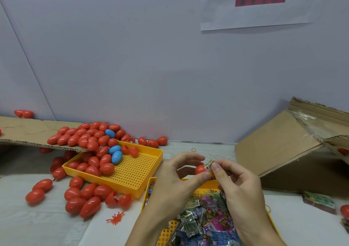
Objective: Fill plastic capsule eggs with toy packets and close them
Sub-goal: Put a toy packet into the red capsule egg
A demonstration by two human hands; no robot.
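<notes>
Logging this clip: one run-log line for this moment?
stage: filling | left hand: holds red egg half | right hand: pinches toy packet at egg opening | egg: not closed

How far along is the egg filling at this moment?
Apparently done: closed red plastic capsule eggs heaped on the cardboard flap and in the perforated yellow plastic tray. In hand: the left hand holds a red egg half while the right hand pushes a folded foil toy packet into it. Left: many loose toy packets in the near tray, plus open hinged red eggs.
</notes>
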